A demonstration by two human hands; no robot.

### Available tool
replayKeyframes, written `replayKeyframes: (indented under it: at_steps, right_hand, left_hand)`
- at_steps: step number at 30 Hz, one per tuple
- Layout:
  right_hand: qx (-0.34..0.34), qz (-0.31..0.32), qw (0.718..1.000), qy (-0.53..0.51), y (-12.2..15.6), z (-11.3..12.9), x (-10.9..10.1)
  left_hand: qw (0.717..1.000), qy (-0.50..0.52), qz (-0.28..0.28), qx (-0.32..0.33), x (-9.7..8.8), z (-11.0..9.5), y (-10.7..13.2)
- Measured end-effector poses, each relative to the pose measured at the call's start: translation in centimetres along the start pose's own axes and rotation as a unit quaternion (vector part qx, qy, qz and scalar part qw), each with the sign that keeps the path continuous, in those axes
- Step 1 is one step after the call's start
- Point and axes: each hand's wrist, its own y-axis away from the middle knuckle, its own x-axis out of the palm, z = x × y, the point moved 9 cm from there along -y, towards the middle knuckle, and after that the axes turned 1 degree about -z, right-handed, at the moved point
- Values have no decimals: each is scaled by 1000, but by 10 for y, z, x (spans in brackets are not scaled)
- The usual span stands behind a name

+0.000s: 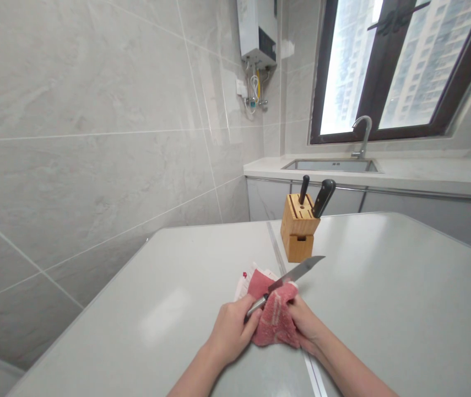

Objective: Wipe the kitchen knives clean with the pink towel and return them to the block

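Note:
My left hand [233,331] is shut on the metal handle of a kitchen knife [299,271], whose blade points up and to the right. My right hand [305,324] grips a pink terry towel [275,314] folded around the base of the blade. Under the towel lies a white paper sheet with red marks [245,284], mostly hidden. Both hands sit close together at the near part of the pale grey table [164,275]. Behind the blade tip stands a bamboo knife block [299,227] holding a black-handled knife [324,197] and a slimmer dark handle [304,188].
A thin metal strip [276,248] runs along the tabletop. Behind the table is a white counter [425,172] with a steel sink [330,165] and a curved faucet [363,135]. A wall-mounted water heater [257,33] hangs above, beside a window [388,66].

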Motion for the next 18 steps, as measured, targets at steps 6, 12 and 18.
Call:
replayKeyframes:
  at_steps: [6,12,18]
  right_hand:
    - [-8,-7,1000,20,-3,1,0]
    - [-16,6,1000,25,-4,3,1]
    - [-23,13,999,29,-3,5,4]
  left_hand:
    - [1000,-5,5,15,1,-5,-1]
    - [1000,-18,3,8,3,-1,0]
    - [1000,-19,-2,6,3,-1,0]
